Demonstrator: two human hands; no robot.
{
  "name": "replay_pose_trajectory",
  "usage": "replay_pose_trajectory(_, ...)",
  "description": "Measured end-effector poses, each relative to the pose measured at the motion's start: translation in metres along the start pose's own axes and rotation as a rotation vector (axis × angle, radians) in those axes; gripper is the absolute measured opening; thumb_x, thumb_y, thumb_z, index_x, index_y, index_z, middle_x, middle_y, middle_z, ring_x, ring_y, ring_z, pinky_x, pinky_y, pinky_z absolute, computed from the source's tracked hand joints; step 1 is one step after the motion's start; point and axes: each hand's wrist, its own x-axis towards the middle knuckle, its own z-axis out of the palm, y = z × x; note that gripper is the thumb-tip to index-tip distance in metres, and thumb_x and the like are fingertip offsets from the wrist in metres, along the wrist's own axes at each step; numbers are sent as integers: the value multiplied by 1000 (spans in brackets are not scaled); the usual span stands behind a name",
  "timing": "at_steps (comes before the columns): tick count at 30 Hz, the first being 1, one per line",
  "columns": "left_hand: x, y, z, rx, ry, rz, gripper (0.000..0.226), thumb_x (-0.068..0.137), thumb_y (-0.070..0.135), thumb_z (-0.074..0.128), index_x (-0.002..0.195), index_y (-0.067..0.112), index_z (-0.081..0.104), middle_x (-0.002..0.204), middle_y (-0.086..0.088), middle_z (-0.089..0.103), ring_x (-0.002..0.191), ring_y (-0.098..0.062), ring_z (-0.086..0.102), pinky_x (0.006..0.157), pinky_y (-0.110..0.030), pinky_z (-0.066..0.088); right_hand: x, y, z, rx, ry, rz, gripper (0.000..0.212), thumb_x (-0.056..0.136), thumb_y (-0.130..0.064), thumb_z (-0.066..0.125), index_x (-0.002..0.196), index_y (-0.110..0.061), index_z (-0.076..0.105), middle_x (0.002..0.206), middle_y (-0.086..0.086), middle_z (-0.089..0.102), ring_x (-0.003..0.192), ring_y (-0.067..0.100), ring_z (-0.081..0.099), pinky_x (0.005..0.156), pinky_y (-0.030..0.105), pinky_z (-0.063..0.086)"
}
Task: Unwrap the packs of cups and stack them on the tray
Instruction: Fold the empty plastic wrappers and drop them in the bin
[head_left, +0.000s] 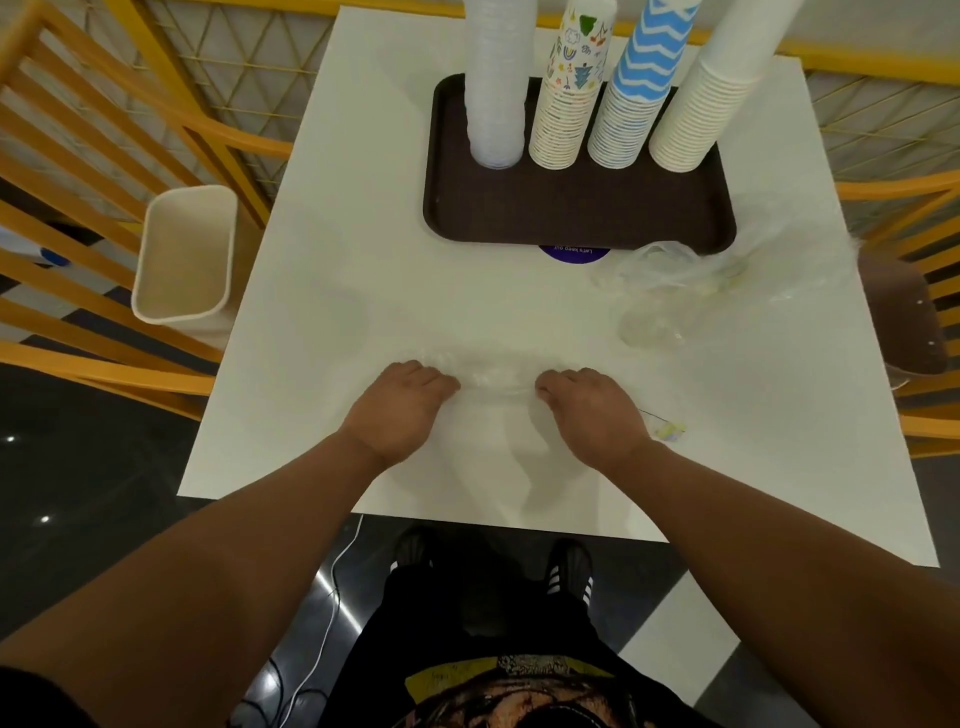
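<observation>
A dark brown tray (576, 213) sits at the far middle of the white table (322, 312). On it stand several tall cup stacks: clear plastic cups (496, 88), patterned paper cups (569, 98), blue zigzag cups (636, 98) and plain white cups (709, 104). A clear plastic wrapper (496, 376) lies flat on the table near me. My left hand (402, 408) and my right hand (589, 413) grip its two ends with curled fingers.
More crumpled clear wrappers (670, 291) lie right of the tray's near corner. A cream bin (182, 254) stands left of the table. Yellow wooden railings (93, 171) surround the table. A brown seat (906, 317) is at the right edge.
</observation>
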Motion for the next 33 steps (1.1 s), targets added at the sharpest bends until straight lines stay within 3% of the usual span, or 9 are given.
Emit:
replay_pose_trajectory(5, 23, 2, -14, -24, -28, -387, 19, 94, 22, 60, 107, 9, 66, 101, -9, 65, 89, -34, 58, 82, -40, 39, 19, -9, -5, 83, -103, 246, 16, 97, -29, 51, 102, -15, 55, 92, -1, 46, 79, 30, 56, 69, 34, 42)
replay_pose_trajectory(8, 18, 6, -3, 171, 184, -10, 9, 82, 8, 67, 89, 10, 72, 91, -7, 68, 80, -32, 60, 76, -39, 37, 23, -9, -9, -62, -128, 259, 17, 96, -36, 53, 94, -20, 57, 87, -4, 45, 85, 26, 56, 74, 31, 31)
replay_pose_trajectory(10, 9, 8, 9, 149, 131, 186, 18, 86, 11, 59, 97, 9, 74, 98, -6, 70, 86, -30, 63, 76, -37, 47, 25, -8, -15, -152, -90, 272, 14, 93, -37, 57, 90, -23, 59, 86, -5, 48, 90, 23, 51, 78, 33, 27)
replay_pose_trajectory(13, 4, 12, 16, 121, 29, 130, 28, 84, 9, 61, 110, 7, 72, 104, -6, 71, 94, -30, 65, 80, -36, 54, 22, -7, -13, -97, 94, 71, 11, 77, -14, 74, 82, -16, 64, 80, 1, 59, 77, 27, 55, 72, 35, 37)
replay_pose_trajectory(16, 11, 16, 11, 75, -21, 61, 33, 81, 5, 49, 102, 7, 74, 98, -6, 71, 86, -30, 66, 77, -36, 56, 7, -7, -3, 56, -32, -98, 32, 74, -28, 79, 100, -13, 70, 96, 6, 65, 86, 29, 59, 76, 40, 49)
replay_pose_trajectory(22, 6, 8, 5, 2, -6, -24, 36, 80, 7, 38, 91, 8, 72, 81, -7, 68, 71, -29, 62, 69, -35, 53, 4, -6, -2, 57, 11, -29, 14, 93, -19, 57, 93, -11, 69, 81, 8, 66, 72, 34, 61, 66, 38, 48)
replay_pose_trajectory(28, 29, 12, -5, -12, -34, -244, 14, 92, 12, 57, 102, 9, 66, 93, -12, 67, 81, -35, 59, 77, -40, 42, 25, -15, -11, 128, -182, 410, 20, 96, -35, 51, 95, -15, 51, 88, 6, 61, 82, 28, 57, 71, 34, 46)
replay_pose_trajectory(31, 27, 17, -1, 130, 83, -112, 18, 75, 0, 68, 90, 10, 70, 96, -9, 68, 86, -33, 61, 83, -42, 39, 29, -14, -10, 51, -188, 388, 21, 95, -37, 52, 88, -18, 52, 92, 4, 59, 85, 24, 56, 76, 34, 42)
replay_pose_trajectory(33, 20, 26, 8, 120, 71, 46, 30, 83, 8, 57, 109, 10, 72, 117, -11, 69, 108, -35, 63, 98, -45, 41, 28, -12, -11, -39, -162, 379, 25, 94, -45, 52, 85, -22, 51, 89, 0, 60, 88, 23, 56, 83, 35, 36)
